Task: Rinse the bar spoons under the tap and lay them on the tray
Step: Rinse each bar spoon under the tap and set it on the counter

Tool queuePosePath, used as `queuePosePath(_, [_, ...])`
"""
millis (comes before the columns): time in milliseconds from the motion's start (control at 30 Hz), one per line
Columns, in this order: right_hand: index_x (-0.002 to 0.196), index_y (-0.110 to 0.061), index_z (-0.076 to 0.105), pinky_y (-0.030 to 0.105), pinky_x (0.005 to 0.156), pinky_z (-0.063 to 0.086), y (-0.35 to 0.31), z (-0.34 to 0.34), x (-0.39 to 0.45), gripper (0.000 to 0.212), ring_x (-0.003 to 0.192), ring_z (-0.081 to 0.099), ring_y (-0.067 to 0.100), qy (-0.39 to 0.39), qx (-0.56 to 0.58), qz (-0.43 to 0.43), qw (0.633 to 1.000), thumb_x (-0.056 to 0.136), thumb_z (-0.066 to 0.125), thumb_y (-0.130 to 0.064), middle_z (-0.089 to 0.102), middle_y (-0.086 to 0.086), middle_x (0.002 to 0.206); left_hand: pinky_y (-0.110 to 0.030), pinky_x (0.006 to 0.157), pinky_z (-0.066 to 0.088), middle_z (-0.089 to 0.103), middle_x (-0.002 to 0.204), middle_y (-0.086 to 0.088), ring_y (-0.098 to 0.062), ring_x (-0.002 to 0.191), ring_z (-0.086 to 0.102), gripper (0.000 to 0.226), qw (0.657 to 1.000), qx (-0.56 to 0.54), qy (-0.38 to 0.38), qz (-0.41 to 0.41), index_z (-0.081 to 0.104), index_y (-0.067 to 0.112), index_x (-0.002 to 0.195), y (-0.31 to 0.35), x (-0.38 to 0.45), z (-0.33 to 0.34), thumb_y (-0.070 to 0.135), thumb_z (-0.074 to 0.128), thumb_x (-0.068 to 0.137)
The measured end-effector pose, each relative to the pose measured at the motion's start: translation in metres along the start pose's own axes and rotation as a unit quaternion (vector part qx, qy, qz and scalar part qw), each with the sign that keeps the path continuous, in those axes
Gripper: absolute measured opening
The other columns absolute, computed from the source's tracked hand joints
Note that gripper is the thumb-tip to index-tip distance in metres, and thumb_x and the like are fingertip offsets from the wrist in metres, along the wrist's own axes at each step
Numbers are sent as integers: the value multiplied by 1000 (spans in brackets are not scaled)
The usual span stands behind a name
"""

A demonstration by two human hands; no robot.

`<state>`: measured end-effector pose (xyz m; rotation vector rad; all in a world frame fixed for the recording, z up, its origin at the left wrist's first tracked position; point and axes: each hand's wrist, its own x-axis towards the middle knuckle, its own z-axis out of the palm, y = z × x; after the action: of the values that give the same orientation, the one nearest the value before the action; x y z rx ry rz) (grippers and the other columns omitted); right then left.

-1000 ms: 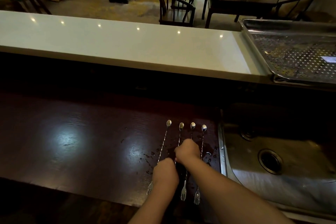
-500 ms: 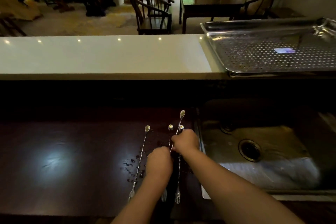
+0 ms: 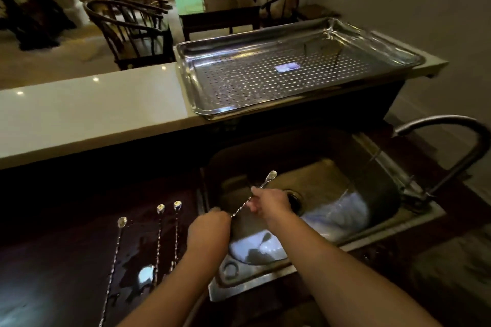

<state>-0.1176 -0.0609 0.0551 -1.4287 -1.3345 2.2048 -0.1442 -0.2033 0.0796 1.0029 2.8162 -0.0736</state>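
Note:
One long twisted bar spoon (image 3: 267,179) is held slanted over the steel sink (image 3: 372,162), bowl end up and to the right. My right hand (image 3: 268,203) grips its upper stem and my left hand (image 3: 208,231) grips its lower end. Three more bar spoons (image 3: 159,233) lie side by side on the dark wet counter to the left. The dark curved tap (image 3: 457,146) stands at the sink's right edge; no water shows. A perforated steel tray (image 3: 202,98) rests on the raised white ledge behind the sink.
The white ledge (image 3: 93,114) runs left from the tray. Water puddles (image 3: 138,268) spot the dark wooden counter near the spoons. The sink drain (image 3: 293,200) lies just behind my right hand. Dark chairs (image 3: 127,29) and tables stand beyond the bar.
Both hands lifted one spoon off the counter and carried it right, over the sink. Three spoons stay on the counter. My view swung right, bringing the tap into sight.

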Motion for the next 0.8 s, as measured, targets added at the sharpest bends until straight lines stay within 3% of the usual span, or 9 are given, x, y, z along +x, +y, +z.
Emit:
queuePosePath(200, [82,2,61,18,41,52,-14,-60,14,9,42,64,11,7,141,27,990,90,63,0,62,12,68,-35,73,49,56,107,-4,-25,101,58,17,997,-47,60,5,60,18,105,55,16,-2,24,49,93])
queuePosePath(333, [106,5,58,19,46,56,-25,-84,16,17,62,64,18,-15,217,31,975,91,62,-1,63,13,71,-33,68,44,64,91,-6,-26,87,62,29,963,-240,120,-17,63,14,95,100,17,-2,36,43,97])
queuePosePath(367, [111,5,56,19,48,57,-27,-90,16,21,65,65,18,-21,233,32,972,92,61,-1,63,14,75,-34,68,45,68,89,-9,-29,85,64,30,929,-355,91,-49,65,12,94,112,17,-2,33,44,97])
queuePosePath(400, [114,5,56,19,49,57,-29,-95,16,23,67,66,18,-29,243,34,969,92,61,-2,64,14,78,-36,71,48,69,90,-15,-33,85,65,30,858,-503,46,-94,66,8,94,124,17,-3,29,46,97])
queuePosePath(467, [113,4,58,19,50,57,-31,-103,16,23,64,69,16,-43,255,35,965,91,62,-3,65,14,80,-37,78,51,68,92,-19,-31,84,65,27,636,-745,-6,-202,64,3,93,146,21,-7,23,47,99])
queuePosePath(500, [112,4,59,19,51,57,-32,-107,17,22,61,69,15,-48,260,34,964,91,62,-3,65,14,80,-34,82,52,66,92,-17,-26,83,65,24,541,-805,1,-244,61,4,92,154,25,-8,21,47,99])
queuePosePath(567, [107,4,59,18,51,57,-34,-113,19,16,56,70,13,-55,271,31,961,92,61,-2,64,14,79,-32,87,50,64,94,-14,-20,82,64,20,435,-853,48,-284,57,2,96,165,36,-10,20,47,99])
queuePosePath(667, [99,3,59,18,50,56,-37,-121,20,9,53,70,12,-65,284,36,956,93,59,-2,63,14,77,-32,89,48,61,104,-16,-23,89,63,22,369,-876,100,-293,54,0,110,178,48,-9,18,48,98])
queuePosePath(800, [99,3,60,19,51,57,-42,-134,25,9,55,70,12,-62,290,39,954,94,59,-5,65,14,77,-34,93,50,63,98,-11,-26,97,63,24,363,-878,115,-292,55,0,111,197,56,-1,19,47,99])
